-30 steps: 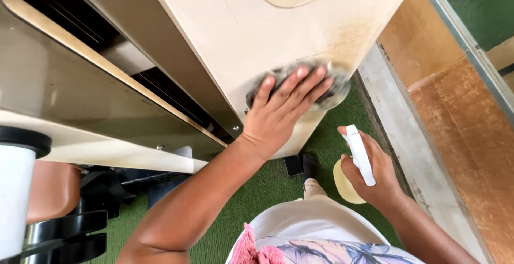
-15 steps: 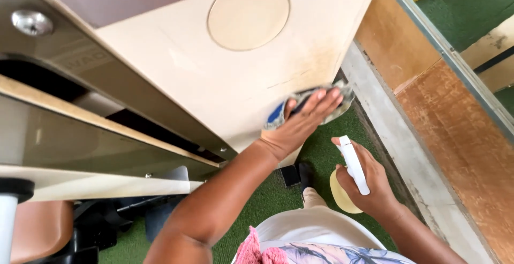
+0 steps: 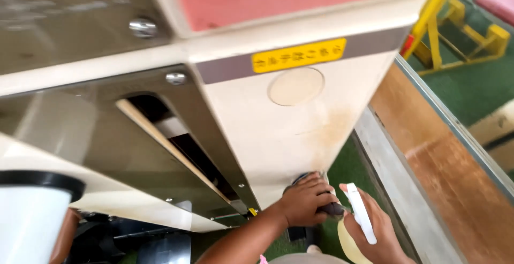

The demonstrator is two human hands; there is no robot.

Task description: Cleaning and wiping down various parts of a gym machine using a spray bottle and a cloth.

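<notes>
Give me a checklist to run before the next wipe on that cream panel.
1. Left hand on the cloth: ok, pressed at the panel's lower edge.
2. Right hand holding the spray bottle: ok.
3. Nozzle aimed at the panel: cannot tell.
4. Brown stain gone: not ok, it shows above the cloth.
5. Cloth clean enough: cannot tell, mostly hidden.

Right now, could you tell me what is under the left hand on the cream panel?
A dark cloth shows under the left hand, pressed to the bottom edge of the cream panel. Most of the cloth is covered by the fingers, as is the panel surface beneath it.
</notes>
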